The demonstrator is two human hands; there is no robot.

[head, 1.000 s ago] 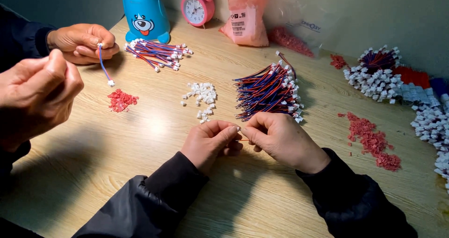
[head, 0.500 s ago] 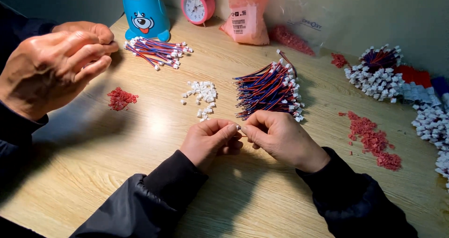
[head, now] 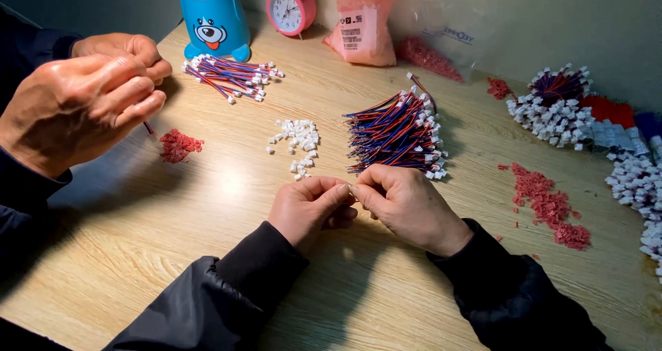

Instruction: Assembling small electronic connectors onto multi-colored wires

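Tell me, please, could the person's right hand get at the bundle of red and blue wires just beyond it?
Probably yes: the right hand lies just short of the wire bundle, with nothing between them, though its fingertips pinch against the left hand.

On the counter (head: 207, 206), the wire bundle (head: 396, 132) lies just behind the hands; the connector heap (head: 298, 144) sits to its left. Behind, a clock (head: 291, 7) stands between a figurine (head: 214, 16) and a bag (head: 362, 23).

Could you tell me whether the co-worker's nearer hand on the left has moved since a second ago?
Yes. The co-worker's hand rose toward the blue toy, away from the red pile.
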